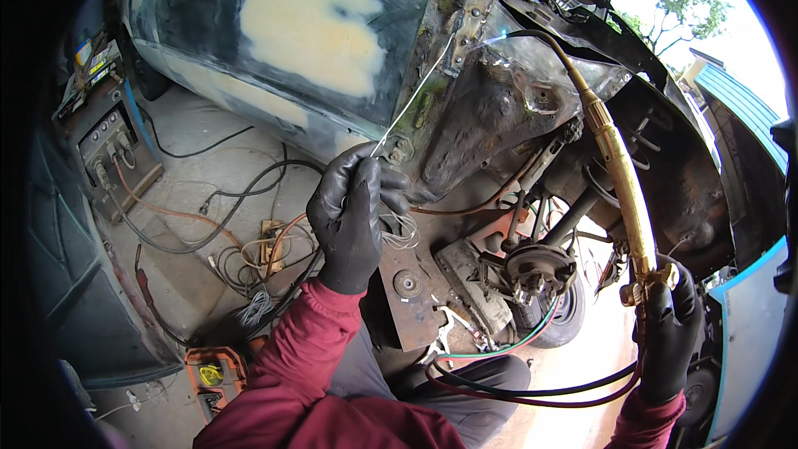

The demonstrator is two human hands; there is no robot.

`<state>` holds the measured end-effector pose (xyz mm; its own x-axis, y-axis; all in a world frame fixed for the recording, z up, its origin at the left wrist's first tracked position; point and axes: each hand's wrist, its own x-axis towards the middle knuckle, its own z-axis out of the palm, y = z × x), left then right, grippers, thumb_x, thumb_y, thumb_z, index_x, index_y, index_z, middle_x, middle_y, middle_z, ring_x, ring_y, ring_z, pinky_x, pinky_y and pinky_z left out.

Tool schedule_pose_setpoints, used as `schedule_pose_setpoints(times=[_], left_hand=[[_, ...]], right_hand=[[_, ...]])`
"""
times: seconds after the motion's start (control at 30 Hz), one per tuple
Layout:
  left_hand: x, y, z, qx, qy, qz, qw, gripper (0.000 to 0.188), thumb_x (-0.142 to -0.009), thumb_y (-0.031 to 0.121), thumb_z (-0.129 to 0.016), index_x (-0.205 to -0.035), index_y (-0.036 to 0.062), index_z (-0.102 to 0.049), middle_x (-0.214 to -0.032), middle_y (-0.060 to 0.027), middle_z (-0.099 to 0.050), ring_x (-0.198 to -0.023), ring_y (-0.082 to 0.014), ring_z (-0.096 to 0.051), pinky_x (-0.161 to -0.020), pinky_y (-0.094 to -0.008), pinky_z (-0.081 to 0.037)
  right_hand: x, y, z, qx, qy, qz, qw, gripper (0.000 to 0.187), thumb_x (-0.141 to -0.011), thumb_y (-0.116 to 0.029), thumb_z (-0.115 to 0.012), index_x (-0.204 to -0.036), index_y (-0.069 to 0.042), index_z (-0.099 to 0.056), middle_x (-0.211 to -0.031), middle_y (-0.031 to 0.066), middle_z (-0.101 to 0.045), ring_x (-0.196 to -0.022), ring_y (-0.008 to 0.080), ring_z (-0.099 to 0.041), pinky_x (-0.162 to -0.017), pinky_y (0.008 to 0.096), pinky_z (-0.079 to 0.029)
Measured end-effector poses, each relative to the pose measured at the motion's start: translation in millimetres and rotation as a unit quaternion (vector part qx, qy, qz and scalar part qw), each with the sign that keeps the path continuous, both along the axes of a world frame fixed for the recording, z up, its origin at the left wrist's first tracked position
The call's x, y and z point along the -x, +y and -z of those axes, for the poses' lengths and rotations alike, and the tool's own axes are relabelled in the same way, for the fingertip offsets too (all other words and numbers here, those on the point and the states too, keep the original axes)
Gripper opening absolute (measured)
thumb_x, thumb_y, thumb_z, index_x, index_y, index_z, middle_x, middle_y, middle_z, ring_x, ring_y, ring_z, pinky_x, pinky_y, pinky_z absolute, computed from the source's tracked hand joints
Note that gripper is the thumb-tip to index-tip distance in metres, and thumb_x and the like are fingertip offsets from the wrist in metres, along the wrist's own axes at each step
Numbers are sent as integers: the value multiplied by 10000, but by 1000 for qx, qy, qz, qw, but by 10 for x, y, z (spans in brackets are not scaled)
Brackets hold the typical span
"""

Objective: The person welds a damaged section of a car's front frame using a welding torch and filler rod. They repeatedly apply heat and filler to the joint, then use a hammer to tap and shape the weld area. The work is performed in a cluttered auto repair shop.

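My left hand (349, 220), in a black glove, is closed on a thin filler rod (418, 89). The rod slants up and right, its far end at the seam of a car body (459, 50). In my right hand (672, 333), also black-gloved, is a brass gas torch (619, 162), gripped low beside its valves. The torch's bent tip points left, and a small bluish flame (501, 37) burns there, just right of the rod's end. Below the flame is a rusty, dark inner panel (490, 116). Twin hoses (532, 395) loop from the torch's lower end across my lap.
A dark green panel with a pale filler patch (307, 33) fills the upper left. Cables (241, 195) tangle on the floor near a welding machine (116, 145). Below the body are a brake hub (540, 270), a tyre (561, 316) and an orange toolbox (216, 374).
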<state>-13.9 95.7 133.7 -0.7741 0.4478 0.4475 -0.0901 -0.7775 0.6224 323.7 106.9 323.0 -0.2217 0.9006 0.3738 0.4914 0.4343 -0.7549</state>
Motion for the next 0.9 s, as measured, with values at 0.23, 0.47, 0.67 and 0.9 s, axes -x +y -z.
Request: schedule_pose_setpoints(times=[0.23,0.47,0.67,0.9], left_hand=[[44,527,198,4,-3,-20,1000,348,-1154,228,-572,-1413,5,-636,-876,-71,-717,-656,-105,-641,-644,-251,-539],[-88,594,314,101,11,36,994,413,-1165,306,-554,-1457,23,-627,-849,-53,-716,-631,-65,-593,-610,-232,-498],[-106,358,224,39,5,23,999,426,-1166,304,-547,-1442,-11,-625,-846,-69,-712,-664,-79,-616,-626,-241,-519],[-77,376,180,46,11,43,998,450,-1165,304,-544,-1471,-20,-609,-845,-56,-705,-702,-80,-626,-635,-240,-517]], right_hand=[[115,80,-227,-93,-76,-26,992,283,-1150,-265,-594,-1283,-37,-695,-953,-8,-661,-800,45,-559,-710,241,-445],[187,102,-347,-68,-114,-5,991,324,-1134,-290,-619,-1310,-28,-687,-1000,21,-696,-837,67,-606,-742,250,-476],[278,83,-422,-56,-99,-36,993,426,-1095,-346,-670,-1346,-2,-682,-1071,47,-730,-887,89,-644,-781,278,-525],[375,110,-510,-87,-155,-43,983,418,-1092,-361,-674,-1312,-6,-694,-986,12,-694,-836,74,-614,-740,266,-507]])
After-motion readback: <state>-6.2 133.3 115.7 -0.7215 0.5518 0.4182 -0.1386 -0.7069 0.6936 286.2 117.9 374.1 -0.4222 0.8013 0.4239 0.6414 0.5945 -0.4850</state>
